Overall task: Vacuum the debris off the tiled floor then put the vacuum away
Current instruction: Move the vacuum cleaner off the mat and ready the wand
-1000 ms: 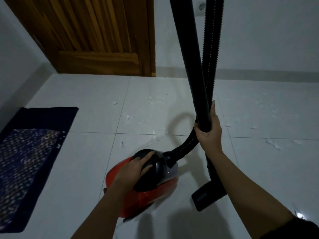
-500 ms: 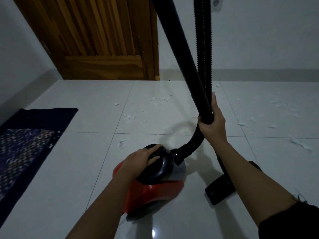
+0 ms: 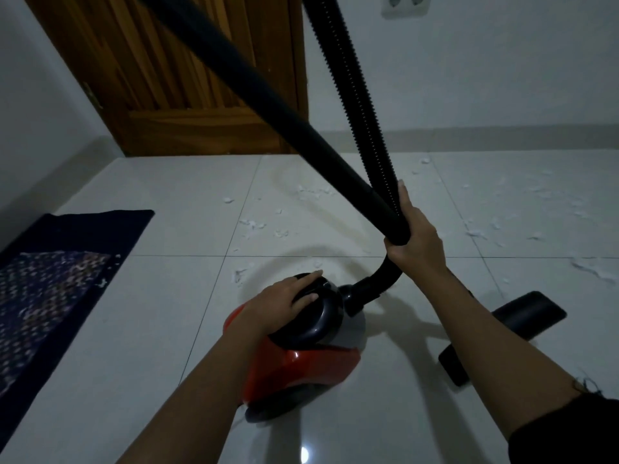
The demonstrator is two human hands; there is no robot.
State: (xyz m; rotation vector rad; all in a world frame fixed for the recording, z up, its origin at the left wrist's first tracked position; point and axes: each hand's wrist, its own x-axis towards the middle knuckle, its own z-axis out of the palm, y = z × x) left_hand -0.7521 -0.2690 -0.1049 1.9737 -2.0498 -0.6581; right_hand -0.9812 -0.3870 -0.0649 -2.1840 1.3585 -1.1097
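A red canister vacuum (image 3: 301,366) with a black top handle sits on the white tiled floor (image 3: 160,329) in the middle foreground. My left hand (image 3: 284,301) grips that black handle. My right hand (image 3: 413,236) is closed around the black wand (image 3: 268,92) and the ribbed hose (image 3: 351,85) together, where they cross above the canister. The black floor nozzle (image 3: 522,321) rests on the tiles to the right, partly behind my right forearm. White debris scraps (image 3: 254,224) are scattered over the tiles ahead, with more debris (image 3: 475,232) to the right.
A dark blue patterned mat (image 3: 50,283) lies on the floor at the left. A wooden door (image 3: 187,78) stands at the back left. White walls enclose the far side, with a double socket (image 3: 405,3) high on the back wall.
The wand has tilted further to the upper left and the nozzle has swung out to the right. The view has shifted, so the canister sits more central. Both hands keep their holds.
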